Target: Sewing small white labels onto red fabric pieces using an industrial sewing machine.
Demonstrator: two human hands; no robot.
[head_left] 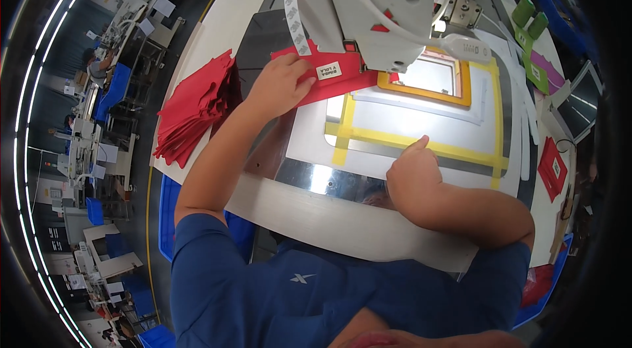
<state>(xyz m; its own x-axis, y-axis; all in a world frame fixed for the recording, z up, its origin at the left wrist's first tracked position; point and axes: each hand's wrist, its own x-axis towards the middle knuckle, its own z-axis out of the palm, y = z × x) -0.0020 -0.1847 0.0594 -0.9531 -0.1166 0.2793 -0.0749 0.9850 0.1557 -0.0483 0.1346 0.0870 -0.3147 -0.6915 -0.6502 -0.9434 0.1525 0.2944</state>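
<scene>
L hand: fingers on red cloth, prob. steadying it; pinch/press unclear
R hand: fingers mostly curled, nothing held
Cloth spot: just L of yellow frame
Red pile: far L, prob. for quick reach

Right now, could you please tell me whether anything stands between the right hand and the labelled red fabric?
Nothing raised visibly stands between the right hand and the red fabric: only flat yellow tape and white surface. The yellow frame sits just right of that line.
</scene>
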